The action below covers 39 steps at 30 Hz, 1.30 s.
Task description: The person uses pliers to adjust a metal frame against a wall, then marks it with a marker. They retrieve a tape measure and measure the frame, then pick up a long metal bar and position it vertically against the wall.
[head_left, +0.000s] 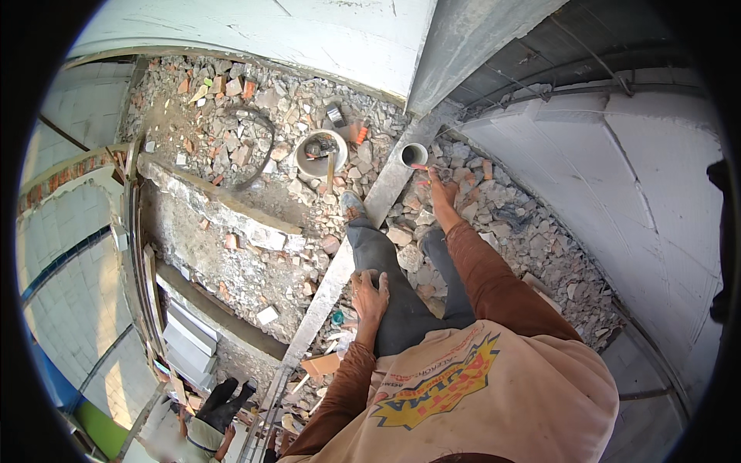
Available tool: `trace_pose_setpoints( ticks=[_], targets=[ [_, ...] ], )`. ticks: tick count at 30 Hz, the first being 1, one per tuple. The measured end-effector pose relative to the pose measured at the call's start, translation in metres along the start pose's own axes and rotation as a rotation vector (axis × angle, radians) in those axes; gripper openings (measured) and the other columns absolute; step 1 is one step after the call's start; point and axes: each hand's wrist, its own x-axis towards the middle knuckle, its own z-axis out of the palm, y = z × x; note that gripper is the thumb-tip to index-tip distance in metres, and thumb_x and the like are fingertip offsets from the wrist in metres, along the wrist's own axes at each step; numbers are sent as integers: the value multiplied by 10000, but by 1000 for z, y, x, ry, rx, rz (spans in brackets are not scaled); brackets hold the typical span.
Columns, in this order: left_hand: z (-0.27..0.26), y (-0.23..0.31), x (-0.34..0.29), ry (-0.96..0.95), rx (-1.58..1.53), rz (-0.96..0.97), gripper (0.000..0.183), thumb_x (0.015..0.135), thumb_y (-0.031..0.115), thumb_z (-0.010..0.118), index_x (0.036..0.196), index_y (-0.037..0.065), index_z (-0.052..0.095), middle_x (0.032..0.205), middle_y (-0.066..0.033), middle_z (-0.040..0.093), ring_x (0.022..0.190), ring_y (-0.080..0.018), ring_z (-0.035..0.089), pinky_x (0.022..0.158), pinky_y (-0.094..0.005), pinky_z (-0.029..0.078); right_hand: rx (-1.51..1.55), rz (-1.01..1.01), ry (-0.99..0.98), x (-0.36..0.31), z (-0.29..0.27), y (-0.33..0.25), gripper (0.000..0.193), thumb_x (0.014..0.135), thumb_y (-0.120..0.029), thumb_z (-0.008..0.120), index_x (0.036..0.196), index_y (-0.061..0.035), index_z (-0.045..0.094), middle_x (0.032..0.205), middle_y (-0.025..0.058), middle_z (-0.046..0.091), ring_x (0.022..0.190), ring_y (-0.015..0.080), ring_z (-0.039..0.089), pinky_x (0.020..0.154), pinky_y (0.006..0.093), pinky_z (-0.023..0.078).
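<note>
My right hand (442, 193) is closed on a red-handled hand tool (419, 167), whose exact kind I cannot make out. The tool reaches the rim of a grey round pipe-like container (414, 157) on the narrow concrete beam (394, 170). My left hand (370, 297) rests on my left thigh near the knee, fingers apart. Ahead of my left shoe (353, 205) stands a pale bucket (299, 158) with tools inside. A wooden handle (330, 174) leans over its near rim. Beside the bucket lie a brush (335, 116) and a tool with an orange grip (361, 136).
Broken concrete and brick rubble (532, 247) covers the ground on both sides of the beam. A dark bent hose (270, 143) lies left of the bucket. White walls (587, 162) stand right and ahead. Low concrete ledges (220, 199) run at left. Another person (208, 428) is at lower left.
</note>
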Motion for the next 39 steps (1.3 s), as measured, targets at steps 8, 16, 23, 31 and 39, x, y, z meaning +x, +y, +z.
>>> trace_pose_setpoints(
  ticks=[8,16,23,31,39],
  targets=[
    [18,-11,-2,14,29,-62,279,863,301,704,1008,72,636,1152,-169,540,1040,-365,572,828,-480,481,-144,22,3,73,35,139,348,866,-247,753,1091,8,678,997,81,694,878,207,624,790,367,482],
    [22,-16,13,27,51,-81,225,874,297,688,943,90,634,1096,-162,569,984,-382,601,753,-486,497,-382,-103,-419,103,-16,163,414,873,-270,719,1136,39,638,863,135,690,794,226,628,737,374,498],
    [23,-22,21,69,15,-46,278,901,359,657,943,84,644,1055,-150,556,869,-365,619,734,-484,477,-986,-56,-502,76,-120,128,490,906,-273,624,1258,67,585,1026,232,679,903,338,670,810,434,513],
    [11,-19,52,113,-133,-87,313,870,371,685,975,77,675,1064,-230,563,956,-427,594,839,-513,467,-802,-600,-446,-92,-166,-146,328,931,-156,598,1212,10,624,1074,212,660,966,337,649,860,405,502],
    [-56,-6,95,122,-231,45,383,836,333,702,1053,25,631,1211,-349,495,1044,-471,566,877,-516,451,-513,-1364,541,-194,-164,-437,231,869,-184,692,1026,-18,656,909,122,648,759,271,646,675,374,518]
  ],
)
